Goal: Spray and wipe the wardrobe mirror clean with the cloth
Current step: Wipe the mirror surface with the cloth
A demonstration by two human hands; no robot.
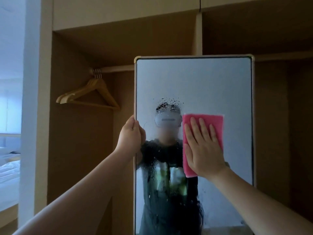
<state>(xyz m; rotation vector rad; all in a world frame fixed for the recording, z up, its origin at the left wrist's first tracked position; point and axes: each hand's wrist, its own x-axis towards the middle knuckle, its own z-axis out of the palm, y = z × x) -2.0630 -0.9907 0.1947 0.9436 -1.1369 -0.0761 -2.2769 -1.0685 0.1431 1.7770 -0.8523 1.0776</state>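
Wooden wardrobe panels fill the view, brown and dim, with open compartments above and to both sides. Over to the right hand: it lies flat, fingers straight and slightly spread, palm pressing the pink cloth against the mirror. That puts the cloth right of centre on the glass, about halfway up what we can see; pink shows above the fingertips, down the hand's left side and at a corner below the thumb.

Now the left hand: it grips the mirror's left edge, fingers curled round the pale frame at roughly the cloth's height, with its reflection showing just inside the glass.

Droplets cluster just up and left of the cloth, and more wet beads and streaks run down the glass below, across the reflected dark T-shirt of the person, who wears a headset. Higher up, the glass reflects only a plain pale surface.

Behind the mirror's left side, a rail crosses the compartment, with wooden hangers bunched at its left end, well apart from the hands. Far left, in brighter bluish light, sits a bed with white bedding.
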